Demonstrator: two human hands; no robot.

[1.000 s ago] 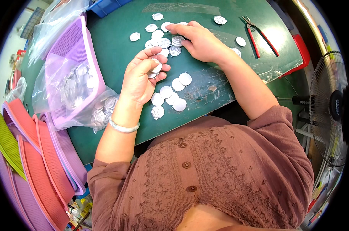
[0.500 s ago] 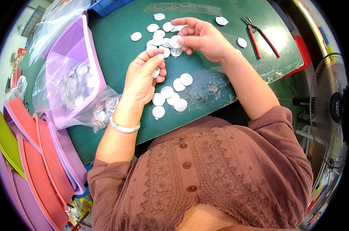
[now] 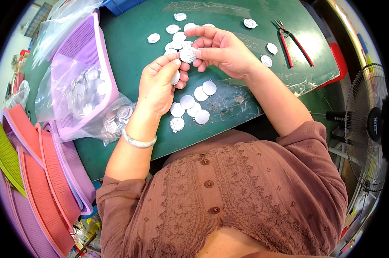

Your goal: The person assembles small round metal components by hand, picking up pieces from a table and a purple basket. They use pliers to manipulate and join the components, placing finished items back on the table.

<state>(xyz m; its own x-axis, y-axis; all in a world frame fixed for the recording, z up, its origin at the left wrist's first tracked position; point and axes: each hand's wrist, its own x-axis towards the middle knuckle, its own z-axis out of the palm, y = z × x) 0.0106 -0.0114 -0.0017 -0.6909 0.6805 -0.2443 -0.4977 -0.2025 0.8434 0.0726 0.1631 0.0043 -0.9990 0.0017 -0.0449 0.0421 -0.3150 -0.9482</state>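
Between my two hands is a round silver medallion [image 3: 187,55] with a raised pattern. My right hand [image 3: 222,51] pinches its right edge between thumb and fingers. My left hand [image 3: 160,81] has its thumb and index finger at the medallion's left edge, and its curled fingers hold another silver disc [image 3: 175,78] against the palm. Behind my hands lies a loose cluster of silver medallions [image 3: 177,38], partly covered by my fingers. Nearer to me, several plain-faced medallions [image 3: 201,116] with small loops lie on the green table [image 3: 168,142].
A purple basket [image 3: 110,71] with a clear bag of medallions [image 3: 85,92] stands at the left. Another bag [image 3: 117,120] sits by my left forearm. Red-handled pliers [image 3: 291,43] lie at the right. Stacked coloured baskets [image 3: 44,185] are lower left; a fan [image 3: 366,124] stands right.
My right hand has brought the patterned medallion down and left, from above the cluster to my left fingertips. My left hand has stayed nearly in place.
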